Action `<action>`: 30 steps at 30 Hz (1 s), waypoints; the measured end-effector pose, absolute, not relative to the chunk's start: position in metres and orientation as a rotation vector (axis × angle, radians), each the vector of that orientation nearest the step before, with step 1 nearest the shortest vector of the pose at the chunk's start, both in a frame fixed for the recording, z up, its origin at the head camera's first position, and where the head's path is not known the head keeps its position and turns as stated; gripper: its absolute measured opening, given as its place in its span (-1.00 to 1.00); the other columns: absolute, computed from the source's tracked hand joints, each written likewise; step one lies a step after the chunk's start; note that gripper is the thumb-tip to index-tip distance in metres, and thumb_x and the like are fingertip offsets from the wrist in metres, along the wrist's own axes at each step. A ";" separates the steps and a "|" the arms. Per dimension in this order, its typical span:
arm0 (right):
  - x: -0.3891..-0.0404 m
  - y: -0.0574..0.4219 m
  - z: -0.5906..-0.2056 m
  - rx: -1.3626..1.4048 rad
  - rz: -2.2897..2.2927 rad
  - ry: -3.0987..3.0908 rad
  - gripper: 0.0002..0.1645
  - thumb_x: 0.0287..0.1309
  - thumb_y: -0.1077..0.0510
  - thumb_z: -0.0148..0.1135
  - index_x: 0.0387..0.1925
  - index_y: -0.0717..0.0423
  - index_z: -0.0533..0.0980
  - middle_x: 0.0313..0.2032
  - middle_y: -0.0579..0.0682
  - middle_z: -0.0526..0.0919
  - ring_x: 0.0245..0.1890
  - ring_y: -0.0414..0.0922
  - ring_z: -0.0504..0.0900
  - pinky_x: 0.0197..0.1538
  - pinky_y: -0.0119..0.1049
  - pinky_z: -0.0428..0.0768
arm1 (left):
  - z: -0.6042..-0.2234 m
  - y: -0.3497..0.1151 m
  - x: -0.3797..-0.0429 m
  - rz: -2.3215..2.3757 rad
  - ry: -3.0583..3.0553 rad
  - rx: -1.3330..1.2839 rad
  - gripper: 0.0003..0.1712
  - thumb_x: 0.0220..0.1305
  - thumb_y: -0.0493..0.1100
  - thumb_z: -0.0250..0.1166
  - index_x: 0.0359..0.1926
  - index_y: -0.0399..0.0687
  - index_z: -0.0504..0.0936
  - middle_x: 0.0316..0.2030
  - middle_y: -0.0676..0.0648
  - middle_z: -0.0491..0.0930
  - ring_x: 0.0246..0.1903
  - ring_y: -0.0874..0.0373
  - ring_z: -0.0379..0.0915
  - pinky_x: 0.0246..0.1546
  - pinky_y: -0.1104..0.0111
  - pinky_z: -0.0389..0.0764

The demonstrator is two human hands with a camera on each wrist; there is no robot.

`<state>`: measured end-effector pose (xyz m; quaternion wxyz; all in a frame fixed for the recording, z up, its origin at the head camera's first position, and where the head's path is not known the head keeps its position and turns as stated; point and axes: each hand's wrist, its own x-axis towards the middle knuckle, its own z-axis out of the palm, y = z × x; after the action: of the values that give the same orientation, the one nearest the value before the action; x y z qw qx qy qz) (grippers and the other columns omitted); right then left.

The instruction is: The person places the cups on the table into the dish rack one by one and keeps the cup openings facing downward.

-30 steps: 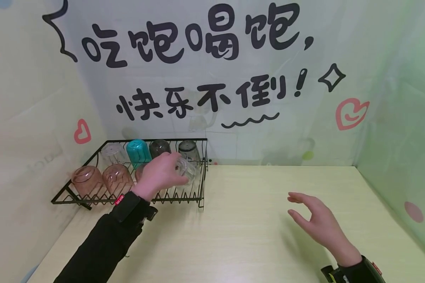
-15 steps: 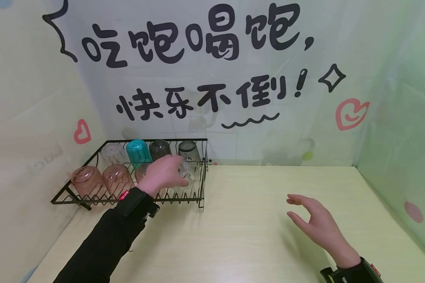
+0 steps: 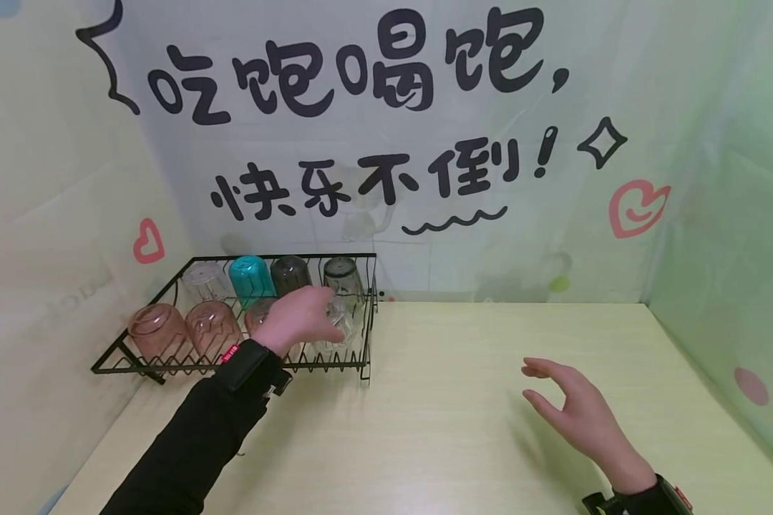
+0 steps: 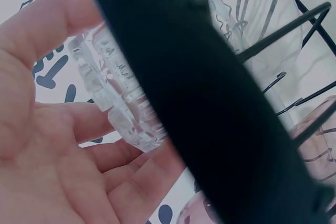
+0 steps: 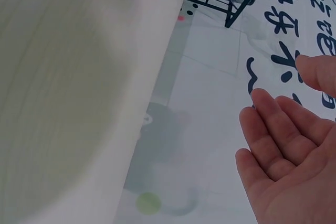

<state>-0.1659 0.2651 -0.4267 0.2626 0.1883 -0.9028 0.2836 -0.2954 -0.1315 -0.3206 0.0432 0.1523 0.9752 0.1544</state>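
At the right front of the black wire rack point(image 3: 135, 370), my left hand point(image 3: 296, 315) holds a clear glass point(image 3: 340, 320) that stands upside down. From the left wrist view, the thumb and fingers curl around the thick, faceted base of the glass point(image 4: 94, 72), while a dark blurred strip hides the middle of it. The glass's lower part sits among the rack wires. My right hand point(image 3: 582, 411) hovers over the right side of the table, thumb apart from loosely bent fingers, holding nothing; its palm point(image 5: 294, 166) shows in the right wrist view.
Other upturned glasses fill the rack: a clear one point(image 3: 206, 280), a blue one point(image 3: 253, 277), a dark grey one point(image 3: 290, 274) and a grey one point(image 3: 344, 275) behind, pinkish ones point(image 3: 212, 325) in front. A pale table point(image 3: 438, 400) meets a printed backdrop point(image 3: 464, 265).
My left hand has shifted slightly right and down at the clear glass, which stays in the rack. My right hand has sunk a little.
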 end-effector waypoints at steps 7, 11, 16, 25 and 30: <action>-0.164 0.266 -0.429 0.501 0.776 -2.448 -0.39 0.02 0.34 0.46 0.16 0.18 0.52 -0.07 -0.08 0.71 -0.03 0.00 0.59 0.11 -0.56 0.30 | -0.320 -0.130 -0.296 0.476 2.963 0.478 -0.12 0.02 0.01 0.50 0.33 -0.24 0.42 0.18 -0.23 0.53 0.10 -0.15 0.47 0.06 -0.07 0.53; -0.165 0.266 -0.429 0.504 0.777 -2.447 -0.40 0.03 0.33 0.45 0.16 0.18 0.52 -0.07 -0.07 0.71 -0.03 0.00 0.59 0.11 -0.57 0.30 | -0.321 -0.129 -0.297 0.462 2.952 0.480 -0.13 0.06 0.04 0.49 0.32 -0.25 0.41 0.17 -0.24 0.53 0.10 -0.16 0.47 0.07 -0.07 0.53; -0.164 0.266 -0.429 0.506 0.781 -2.437 -0.41 0.02 0.35 0.45 0.15 0.20 0.53 -0.08 -0.06 0.71 -0.04 0.01 0.59 0.12 -0.64 0.25 | -0.323 -0.131 -0.298 0.468 2.947 0.469 -0.13 0.09 0.05 0.47 0.34 -0.26 0.39 0.20 -0.26 0.51 0.14 -0.19 0.44 0.10 -0.09 0.50; -0.166 0.268 -0.428 0.515 0.772 -2.424 -0.40 0.01 0.35 0.45 0.15 0.20 0.53 -0.08 -0.05 0.71 -0.04 0.00 0.58 0.12 -0.63 0.25 | -0.322 -0.130 -0.296 0.414 2.985 0.473 0.00 0.09 0.21 0.45 0.38 -0.29 0.32 0.24 -0.33 0.43 0.19 -0.24 0.38 0.11 -0.13 0.49; -0.166 0.266 -0.425 0.525 0.775 -2.421 -0.41 0.02 0.35 0.44 0.15 0.20 0.53 -0.07 -0.05 0.71 -0.04 0.00 0.58 0.12 -0.61 0.27 | -0.320 -0.128 -0.288 0.402 3.071 0.483 0.06 0.11 0.26 0.43 0.41 -0.31 0.27 0.28 -0.38 0.35 0.24 -0.28 0.29 0.14 -0.16 0.45</action>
<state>-0.1660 0.2659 -0.4254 0.2697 0.1949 -0.8981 0.2875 -0.2881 -0.1284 -0.3204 0.0035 0.1542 0.9797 0.1284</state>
